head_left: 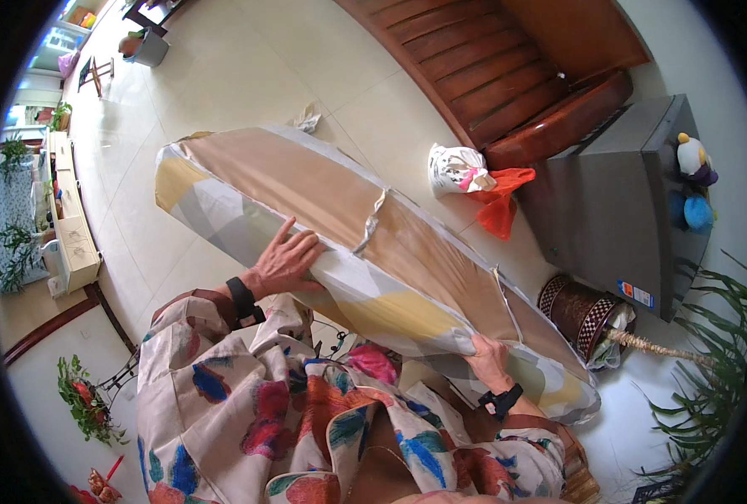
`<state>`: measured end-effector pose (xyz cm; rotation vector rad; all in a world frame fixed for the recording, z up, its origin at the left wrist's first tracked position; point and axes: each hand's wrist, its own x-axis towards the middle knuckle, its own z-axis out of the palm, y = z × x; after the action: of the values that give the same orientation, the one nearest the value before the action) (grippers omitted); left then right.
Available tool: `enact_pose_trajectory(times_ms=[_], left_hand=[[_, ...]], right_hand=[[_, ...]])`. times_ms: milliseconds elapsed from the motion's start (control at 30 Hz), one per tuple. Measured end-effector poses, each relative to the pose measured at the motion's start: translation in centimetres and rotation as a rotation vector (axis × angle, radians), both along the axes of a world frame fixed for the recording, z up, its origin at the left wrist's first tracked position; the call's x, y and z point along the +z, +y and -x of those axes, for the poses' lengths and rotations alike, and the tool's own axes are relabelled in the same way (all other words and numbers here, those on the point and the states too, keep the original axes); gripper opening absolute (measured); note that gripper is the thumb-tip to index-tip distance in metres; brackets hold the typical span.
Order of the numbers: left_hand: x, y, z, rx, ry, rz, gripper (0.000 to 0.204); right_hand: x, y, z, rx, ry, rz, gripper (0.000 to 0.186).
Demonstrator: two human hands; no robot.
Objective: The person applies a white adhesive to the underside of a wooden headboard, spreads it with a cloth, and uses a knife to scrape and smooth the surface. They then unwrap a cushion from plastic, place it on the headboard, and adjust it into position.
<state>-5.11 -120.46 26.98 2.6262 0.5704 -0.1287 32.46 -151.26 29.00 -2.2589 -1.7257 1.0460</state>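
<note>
A long, thick seat cushion (415, 267) slants across the view from upper left to lower right, tilted in front of me. Its broad face is brown, and its side is patterned in white, grey and yellow. Cloth ties cross the brown face. My left hand (285, 259) lies on the patterned side near the upper edge, fingers stretched and spread, thumb apart. Farther right, my right hand (488, 363) is closed on the same long edge, its fingertips partly hidden. Black bands circle both wrists.
A brown wooden bench (474, 63) stands beyond the cushion. Close by are a white bin (456, 168) with a red bag (505, 200), a grey cabinet (608, 197), a patterned brown pot (573, 317) and a leafy plant (718, 353). Pale floor tiles (247, 63) extend to the left.
</note>
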Motion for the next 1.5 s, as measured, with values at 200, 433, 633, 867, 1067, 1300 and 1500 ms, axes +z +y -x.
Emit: enact_pose_trajectory(times_ms=[200, 433, 633, 867, 1067, 1300, 1500], left_hand=[[2.5, -3.7, 2.4, 0.091, -0.034, -0.079, 0.077], [0.1, -2.1, -0.4, 0.055, -0.040, -0.154, 0.039], [-0.7, 0.4, 0.6, -0.127, -0.092, -0.109, 0.042], [-0.3, 1.0, -0.3, -0.082, -0.052, -0.160, 0.055], [-2.4, 0.8, 1.3, -0.068, 0.017, -0.153, 0.057], [-1.1, 0.5, 0.6, 0.019, 0.044, -0.162, 0.054], [0.3, -0.8, -0.2, 0.158, 0.117, -0.264, 0.057]], right_hand=[[2.3, 3.8, 2.7, 0.060, 0.065, -0.051, 0.030], [2.5, 5.6, 3.8, 0.010, 0.179, -0.098, 0.025], [0.5, 4.8, 4.9, -0.010, 0.165, -0.156, 0.029], [-4.3, 6.1, 4.8, 0.021, 0.157, -0.228, 0.033], [-6.7, 5.1, 5.5, -0.001, 0.139, -0.324, 0.044], [-3.0, -3.0, 3.3, -0.038, -0.270, -0.272, 0.094], [-7.4, -0.5, 4.1, -0.042, -0.266, -0.295, 0.073]])
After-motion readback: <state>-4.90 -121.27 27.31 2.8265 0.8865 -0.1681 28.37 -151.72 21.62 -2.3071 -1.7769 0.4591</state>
